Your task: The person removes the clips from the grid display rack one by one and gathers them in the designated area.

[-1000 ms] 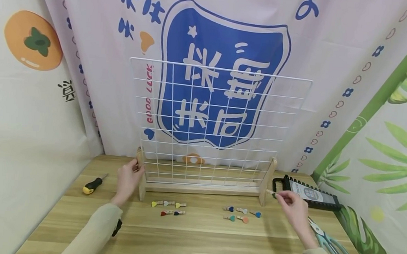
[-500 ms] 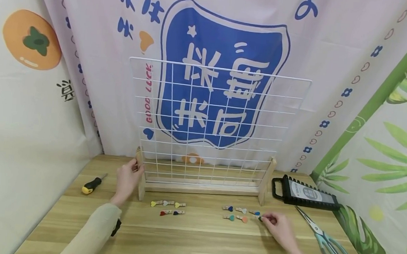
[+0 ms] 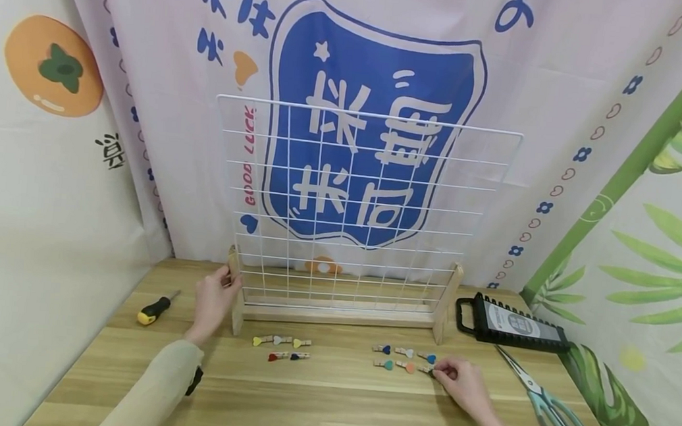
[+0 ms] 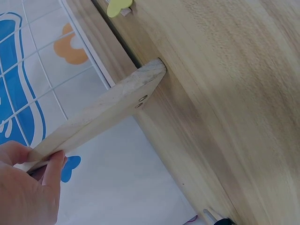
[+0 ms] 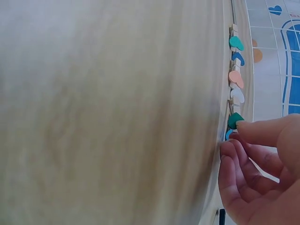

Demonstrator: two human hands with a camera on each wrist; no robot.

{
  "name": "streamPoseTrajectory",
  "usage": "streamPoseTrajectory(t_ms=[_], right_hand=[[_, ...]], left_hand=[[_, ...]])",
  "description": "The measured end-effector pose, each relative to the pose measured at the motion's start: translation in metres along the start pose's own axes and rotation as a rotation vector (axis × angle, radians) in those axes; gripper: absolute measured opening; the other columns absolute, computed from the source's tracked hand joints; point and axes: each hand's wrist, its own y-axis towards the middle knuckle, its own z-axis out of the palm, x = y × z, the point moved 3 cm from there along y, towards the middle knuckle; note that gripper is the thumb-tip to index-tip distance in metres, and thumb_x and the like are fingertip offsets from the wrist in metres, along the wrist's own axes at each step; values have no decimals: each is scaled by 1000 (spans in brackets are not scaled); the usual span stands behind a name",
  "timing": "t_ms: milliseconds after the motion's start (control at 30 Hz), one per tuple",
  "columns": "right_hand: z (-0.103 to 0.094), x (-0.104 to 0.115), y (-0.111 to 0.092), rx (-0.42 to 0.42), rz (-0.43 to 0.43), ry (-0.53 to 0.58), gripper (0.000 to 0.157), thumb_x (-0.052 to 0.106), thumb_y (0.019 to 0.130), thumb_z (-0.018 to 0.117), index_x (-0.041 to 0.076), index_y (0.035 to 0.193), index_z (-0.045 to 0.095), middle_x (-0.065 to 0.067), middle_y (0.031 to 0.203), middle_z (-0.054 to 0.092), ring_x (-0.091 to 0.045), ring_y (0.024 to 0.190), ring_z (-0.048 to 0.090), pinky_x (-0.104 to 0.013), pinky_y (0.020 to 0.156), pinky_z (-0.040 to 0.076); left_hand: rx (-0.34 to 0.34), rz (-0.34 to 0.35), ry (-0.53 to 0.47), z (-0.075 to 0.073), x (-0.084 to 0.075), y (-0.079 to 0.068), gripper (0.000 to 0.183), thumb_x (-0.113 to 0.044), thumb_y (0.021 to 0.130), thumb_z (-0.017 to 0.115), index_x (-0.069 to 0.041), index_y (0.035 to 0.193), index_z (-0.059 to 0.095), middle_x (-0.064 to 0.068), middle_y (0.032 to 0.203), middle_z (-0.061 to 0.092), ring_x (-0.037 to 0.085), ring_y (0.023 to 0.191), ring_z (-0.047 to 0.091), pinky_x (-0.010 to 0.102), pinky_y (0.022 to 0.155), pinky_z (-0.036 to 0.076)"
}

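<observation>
My left hand (image 3: 213,302) grips the upper end of the wooden side post (image 4: 101,110) at the left of a stand, with thumb and fingers on either side of it. The stand holds an upright white wire grid (image 3: 354,201). My right hand (image 3: 467,384) pinches a small wooden clothespin with a dark green heart (image 5: 236,120), low at the right end of the front row. Beside it lie clothespins with an orange heart (image 3: 410,368) and a teal heart (image 3: 388,365). A blue-heart clothespin (image 3: 430,358) lies just behind.
Another group of heart clothespins (image 3: 302,344) lies left of centre before the stand. A screwdriver (image 3: 154,311) is at the far left. On the right lie scissors (image 3: 547,400) and a black-framed tool with a handle (image 3: 517,326). Printed cloth (image 3: 558,76) hangs behind.
My right hand has moved from beside the right post, down and left, to the end of the front clothespin row, carrying the green-heart clothespin. The left hand stays on the post.
</observation>
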Motion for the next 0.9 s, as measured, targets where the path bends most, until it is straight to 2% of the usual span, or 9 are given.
streamPoseTrajectory(t_ms=[233, 900], right_hand=[[-1, 0, 2, 33, 7, -28, 6, 6, 81, 77, 11, 83, 74, 1, 79, 73, 1, 64, 54, -15, 57, 46], [0, -1, 3, 39, 0, -32, 7, 9, 79, 80, 9, 84, 76, 1, 79, 74, 1, 63, 56, -15, 56, 47]], left_hand=[[-12, 20, 20, 0, 0, 1, 6, 4, 87, 64, 10, 87, 66, 33, 93, 72, 45, 85, 73, 50, 71, 62], [-4, 13, 23, -1, -1, -1, 6, 5, 88, 63, 10, 88, 66, 32, 94, 72, 45, 85, 73, 49, 71, 63]])
